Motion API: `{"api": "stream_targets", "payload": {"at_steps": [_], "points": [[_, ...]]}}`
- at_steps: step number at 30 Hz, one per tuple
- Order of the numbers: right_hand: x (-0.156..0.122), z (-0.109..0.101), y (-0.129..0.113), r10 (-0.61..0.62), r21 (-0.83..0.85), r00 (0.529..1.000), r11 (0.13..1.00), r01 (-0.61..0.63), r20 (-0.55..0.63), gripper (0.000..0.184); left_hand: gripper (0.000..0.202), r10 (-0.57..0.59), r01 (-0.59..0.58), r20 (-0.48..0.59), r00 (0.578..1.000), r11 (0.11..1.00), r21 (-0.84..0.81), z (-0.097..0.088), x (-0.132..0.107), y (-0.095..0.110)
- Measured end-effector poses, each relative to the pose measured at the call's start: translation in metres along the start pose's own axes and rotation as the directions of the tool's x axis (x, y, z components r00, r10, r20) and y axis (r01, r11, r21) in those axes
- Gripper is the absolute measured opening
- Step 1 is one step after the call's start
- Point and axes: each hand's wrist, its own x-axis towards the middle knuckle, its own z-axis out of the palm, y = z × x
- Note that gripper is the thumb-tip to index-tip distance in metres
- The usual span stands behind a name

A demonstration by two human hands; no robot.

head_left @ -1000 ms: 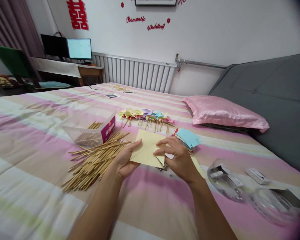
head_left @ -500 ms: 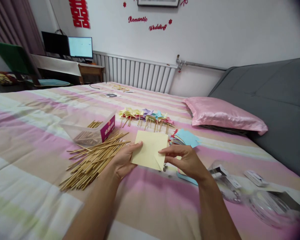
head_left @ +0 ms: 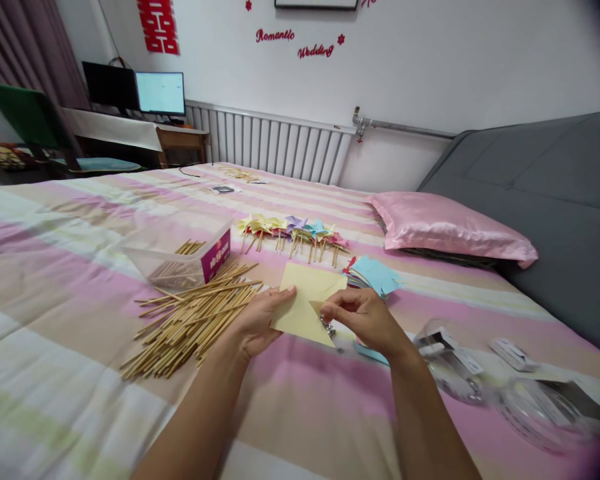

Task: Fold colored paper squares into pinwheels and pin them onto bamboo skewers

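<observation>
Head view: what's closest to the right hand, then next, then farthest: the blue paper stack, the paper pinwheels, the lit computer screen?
From the right hand, pinching a yellow paper sheet:
1. Stack of blue paper squares, just beyond it.
2. Row of coloured paper pinwheels on wooden sticks, farther up the bed.
3. Lit computer screen, on the far-left desk.

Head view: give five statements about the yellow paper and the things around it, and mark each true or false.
1. Both the left hand and the right hand hold the yellow paper. True.
2. The sticks lie right of the right hand. False: they lie left of the left hand.
3. A row of pinwheels lies beyond the yellow paper. True.
4. The pillow is green. False: it is pink.
5. The clear box has sticks in it. True.
</observation>
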Motion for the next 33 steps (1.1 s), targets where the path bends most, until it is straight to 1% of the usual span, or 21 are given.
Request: {"api": "stream_targets", "payload": {"at_steps": [5, 8, 10, 12, 14, 16, 19, 22, 26, 30, 33], "points": [[0.002, 0.001, 0.002, -0.005, -0.014, 1.000, 1.000, 0.005, -0.027, 0.038, 0.024, 0.022, -0.021, 0.028, 0.999, 1.000, -0.016, -0.002, 0.002, -0.002], [0.003, 0.005, 0.000, 0.017, 0.083, 0.994, 0.997, -0.008, -0.106, 0.038, 0.026, 0.035, -0.034, 0.027, 0.999, 0.999, -0.030, -0.003, 0.003, -0.002], [0.004, 0.008, -0.001, 0.058, 0.173, 0.987, 0.984, -0.031, -0.153, 0.036, 0.027, 0.041, -0.040, 0.033, 0.999, 0.999, -0.035, -0.003, 0.003, -0.003], [0.004, 0.010, -0.002, 0.112, 0.237, 0.981, 0.969, -0.072, -0.158, 0.036, 0.027, 0.043, -0.042, 0.023, 0.999, 0.999, -0.033, -0.002, 0.003, -0.003], [0.004, 0.012, -0.003, 0.146, 0.257, 0.977, 0.961, -0.103, -0.153, 0.036, 0.027, 0.047, -0.047, 0.010, 0.999, 0.998, -0.029, -0.001, 0.003, -0.002], [0.004, 0.013, -0.004, 0.150, 0.227, 0.974, 0.968, -0.109, -0.171, 0.035, 0.027, 0.050, -0.050, 0.004, 0.999, 0.998, -0.027, 0.000, 0.002, -0.002], [0.003, 0.014, -0.006, 0.145, 0.130, 0.970, 0.984, -0.121, -0.194, 0.033, 0.025, 0.049, -0.049, 0.000, 0.999, 0.999, -0.009, 0.002, 0.001, -0.002], [0.003, 0.014, -0.005, 0.134, 0.052, 0.975, 0.991, -0.127, -0.175, 0.030, 0.023, 0.053, -0.053, 0.018, 0.998, 0.998, 0.019, 0.001, 0.001, -0.004], [0.004, 0.013, -0.004, 0.105, 0.037, 0.985, 0.994, -0.100, -0.136, 0.025, 0.023, 0.046, -0.048, 0.029, 0.998, 0.997, 0.055, 0.002, 0.001, -0.005], [0.006, 0.013, -0.002, 0.055, 0.034, 0.987, 0.998, -0.050, -0.148, 0.024, 0.022, 0.032, -0.033, 0.011, 0.999, 0.997, 0.076, 0.003, 0.000, -0.005], [0.007, 0.014, 0.000, 0.054, 0.021, 0.988, 0.998, -0.052, -0.145, 0.024, 0.022, 0.031, -0.032, 0.019, 0.999, 0.996, 0.085, 0.002, 0.001, -0.006]]}}
